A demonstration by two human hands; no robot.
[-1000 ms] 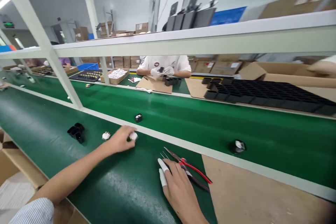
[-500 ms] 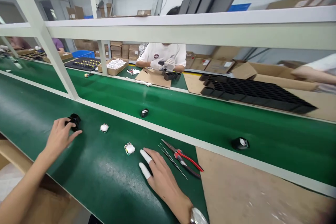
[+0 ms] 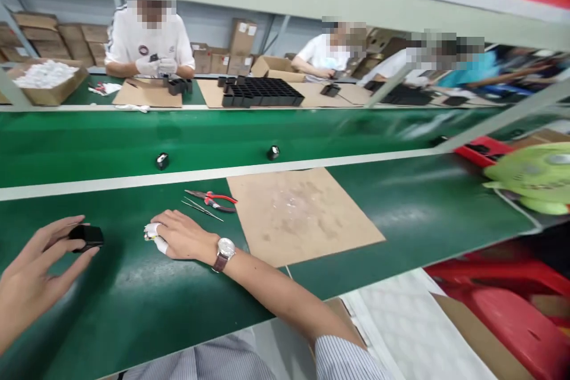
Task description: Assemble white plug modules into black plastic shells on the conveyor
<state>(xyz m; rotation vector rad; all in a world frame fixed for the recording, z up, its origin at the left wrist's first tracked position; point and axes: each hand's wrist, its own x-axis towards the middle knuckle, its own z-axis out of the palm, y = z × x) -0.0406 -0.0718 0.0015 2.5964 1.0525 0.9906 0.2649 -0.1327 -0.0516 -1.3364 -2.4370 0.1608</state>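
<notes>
Holding a black box-shaped housing [image 3: 93,237], likely light, stiff plastic, suitably by its sides, left hand [image 3: 35,276] sits left of red-and-black-handled metal pliers [image 3: 208,198].

Right hand [image 3: 165,234] partly hides the circuit board [image 3: 147,237]; left wrist [image 3: 9,317] cropped.

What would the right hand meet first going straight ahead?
The right hand would first meet the small circuit board at its white finger cots; beyond it, probably the black housing in the left hand, though depth is unclear.
</notes>
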